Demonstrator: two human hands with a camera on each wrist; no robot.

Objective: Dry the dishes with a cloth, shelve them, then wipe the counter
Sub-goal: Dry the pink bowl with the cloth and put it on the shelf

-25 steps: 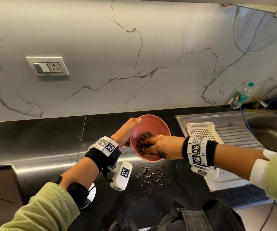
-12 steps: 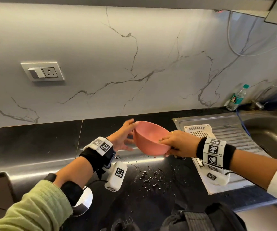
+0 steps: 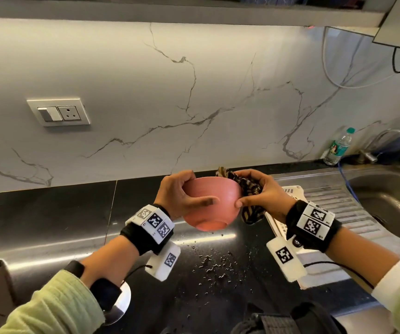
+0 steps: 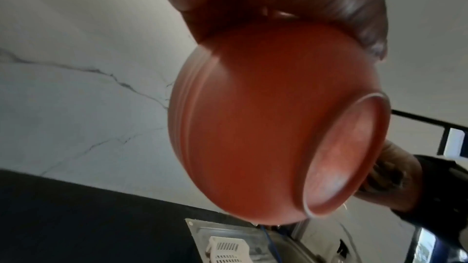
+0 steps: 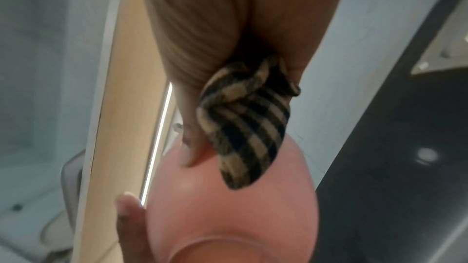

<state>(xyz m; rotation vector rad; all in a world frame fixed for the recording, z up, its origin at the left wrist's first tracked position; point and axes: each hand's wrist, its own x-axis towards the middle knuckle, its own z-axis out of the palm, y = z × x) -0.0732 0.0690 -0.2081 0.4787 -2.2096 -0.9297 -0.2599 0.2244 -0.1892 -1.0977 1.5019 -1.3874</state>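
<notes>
A pink bowl (image 3: 212,206) (image 4: 273,127) (image 5: 228,207) is held above the black counter (image 3: 49,213), its foot ring turned toward me. My left hand (image 3: 182,196) grips its left side, thumb across the outer wall and fingers over the rim. My right hand (image 3: 261,191) clutches a brown-and-black checked cloth (image 3: 249,189) (image 5: 243,119) bunched against the bowl's right side, with the thumb pressing the bowl wall. The bowl's inside is hidden.
Water drops (image 3: 215,266) lie on the counter below the bowl. A white perforated drainer tray (image 3: 292,191) sits on the steel draining board (image 3: 338,201) beside the sink (image 3: 391,196). A water bottle (image 3: 338,147) and tap (image 3: 384,141) stand at the back right. A shelf edge (image 3: 194,13) runs overhead.
The cloth was inside the bowl a second ago; since then the bowl was tipped over so its base faces me, and the cloth now presses its outer right side. Both hands rose slightly.
</notes>
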